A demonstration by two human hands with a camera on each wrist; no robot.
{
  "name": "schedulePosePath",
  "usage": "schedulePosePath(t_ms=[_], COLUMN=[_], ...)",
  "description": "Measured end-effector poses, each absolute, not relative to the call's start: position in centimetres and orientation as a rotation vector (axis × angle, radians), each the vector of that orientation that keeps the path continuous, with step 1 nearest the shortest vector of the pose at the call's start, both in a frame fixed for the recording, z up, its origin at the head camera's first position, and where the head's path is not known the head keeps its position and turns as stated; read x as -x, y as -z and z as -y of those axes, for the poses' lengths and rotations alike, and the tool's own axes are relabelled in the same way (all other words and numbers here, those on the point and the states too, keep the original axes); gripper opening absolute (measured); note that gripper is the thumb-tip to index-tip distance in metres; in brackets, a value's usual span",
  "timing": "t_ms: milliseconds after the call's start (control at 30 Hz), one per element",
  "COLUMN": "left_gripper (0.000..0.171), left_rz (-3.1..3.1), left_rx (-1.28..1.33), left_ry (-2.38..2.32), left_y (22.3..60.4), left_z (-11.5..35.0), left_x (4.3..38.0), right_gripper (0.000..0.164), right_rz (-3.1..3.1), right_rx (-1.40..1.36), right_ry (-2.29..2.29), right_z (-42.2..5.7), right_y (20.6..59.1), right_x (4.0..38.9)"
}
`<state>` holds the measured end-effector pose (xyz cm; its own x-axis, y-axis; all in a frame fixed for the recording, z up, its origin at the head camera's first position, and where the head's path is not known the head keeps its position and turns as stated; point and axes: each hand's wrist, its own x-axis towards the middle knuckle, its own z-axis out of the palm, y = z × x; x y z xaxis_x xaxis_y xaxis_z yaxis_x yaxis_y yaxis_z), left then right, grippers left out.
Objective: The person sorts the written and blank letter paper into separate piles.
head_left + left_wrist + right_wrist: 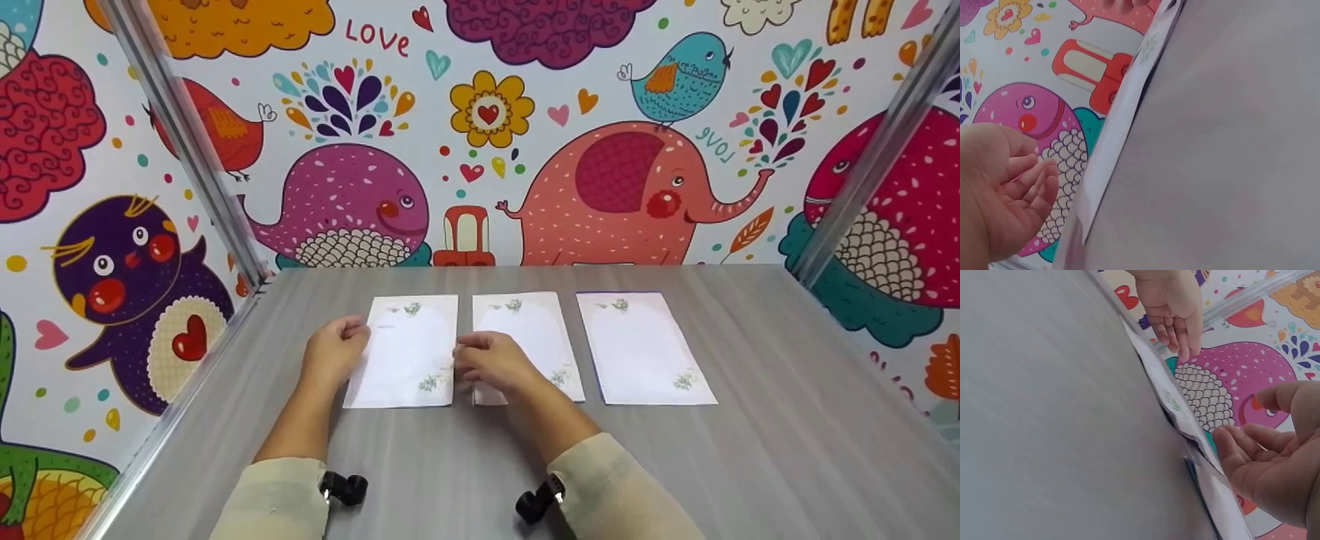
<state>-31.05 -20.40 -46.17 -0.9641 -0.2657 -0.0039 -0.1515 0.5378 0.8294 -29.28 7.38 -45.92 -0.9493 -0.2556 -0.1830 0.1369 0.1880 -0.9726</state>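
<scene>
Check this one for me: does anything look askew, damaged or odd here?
Slightly: the rightmost paper shows a purple strip along its top and left edges, so its white face looks misaligned. The leftmost paper also looks wavy at its edge in the right wrist view.

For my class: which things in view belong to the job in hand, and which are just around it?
Likely part of the job:
- left paper, between left hand and right hand
- middle paper
- right paper, apart from both hands

Just around it:
- grey table
- cartoon wall
- black devices at the sleeves
</scene>
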Motion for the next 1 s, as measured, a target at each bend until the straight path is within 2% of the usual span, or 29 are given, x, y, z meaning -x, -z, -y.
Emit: schedulePosePath(t_ms=[367,767,1000], left_gripper=[0.042,0.039,0.046], left_rz=[2.631,2.595,2.617], left_rx=[-0.219,-0.018,-0.022], left_ry=[1.44,1.567,1.715], left_y=[45.8,45.7,45.3], left_z=[16.6,9.7,6.7], left_x=[31.6,32.5,32.7], right_gripper=[0.047,0.051,0.056], right_rz=[-2.13,-2.246,-2.361], right_rx=[0.15,0.063,0.076], right_ry=[1.875,1.89,1.823], right_z=[-10.6,-18.0,-21.7], right_y=[45.9,46.1,46.1], right_x=[30.1,31.2,31.2])
